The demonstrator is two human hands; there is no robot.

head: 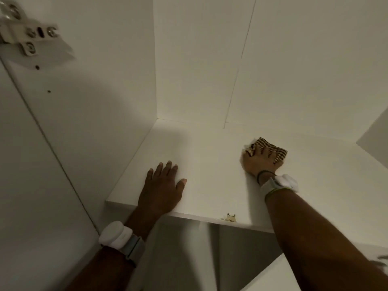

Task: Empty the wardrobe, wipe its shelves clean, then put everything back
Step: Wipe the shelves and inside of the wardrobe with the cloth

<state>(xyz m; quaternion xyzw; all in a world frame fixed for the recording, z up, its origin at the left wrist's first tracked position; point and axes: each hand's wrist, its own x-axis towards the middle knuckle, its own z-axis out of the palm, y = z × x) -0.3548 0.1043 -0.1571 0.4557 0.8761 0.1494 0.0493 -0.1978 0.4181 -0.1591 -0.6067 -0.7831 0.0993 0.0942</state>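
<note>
we see the inside of a white wardrobe [94,101], looking down on 1 bare white shelf [210,148]. the left hand [162,185] lies flat on the shelf near its front left part, palm down, fingers straight and slightly spread, thumb out to the right, holding nothing. the right hand [259,162] is further back and to the right on the same shelf, on top of a striped cloth [277,152]. its fingers are bent over the cloth and pin it to the shelf, with a fold bunched up at the thumb side. the cloth is brown and cream striped, it sticks out past the fingertips toward the back panel [199,59], near it but not touching. the 2 hands are well apart.

each wrist has a white device on a grey strap: left wrist device [114,234], right wrist device [286,182]. a dark thin band [263,175] sits on the right wrist just beside the device. a chipped spot [230,217] shows on the shelf's front edge, between the 2 forearms. a metal hinge [25,36] is at top left, blurred. a vertical seam [239,66] runs down the back panel.
</note>
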